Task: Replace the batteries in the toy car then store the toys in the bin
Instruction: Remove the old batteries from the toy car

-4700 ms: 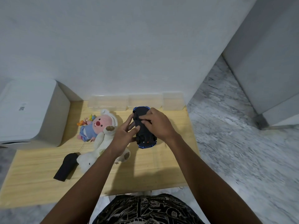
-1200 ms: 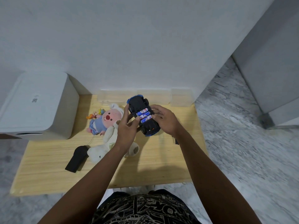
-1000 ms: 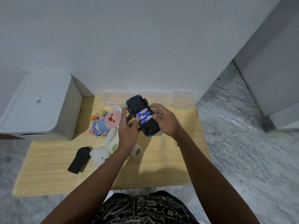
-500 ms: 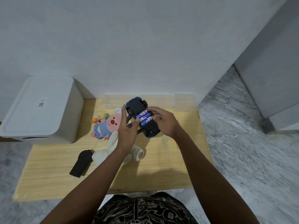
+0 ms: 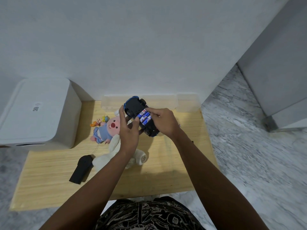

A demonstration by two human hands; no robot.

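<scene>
A black and blue toy car (image 5: 134,107) is held upside down above the wooden table (image 5: 49,166). Its battery bay is uncovered and shows three blue and white batteries (image 5: 144,117) side by side. My left hand (image 5: 128,128) grips the car's left flank, thumb near the front wheel. My right hand (image 5: 163,122) holds the right flank, its fingertips pressing on the batteries' right ends. A pink plush in a blue dress (image 5: 103,129) lies left of the car, and a white plush (image 5: 113,151) lies partly under my left forearm. The white bin (image 5: 39,113) with its lid on stands at the left.
A black remote-shaped object (image 5: 81,168) lies on the table's left half. Clear plastic boxes (image 5: 187,103) line the back edge against the wall. A small dark piece (image 5: 192,142) shows just past my right forearm. Marble floor runs along the right side.
The car's underside was covered by my fingers 4.7 s ago; now the battery bay is exposed. Within the last second my right fingertips slid onto the batteries' ends.
</scene>
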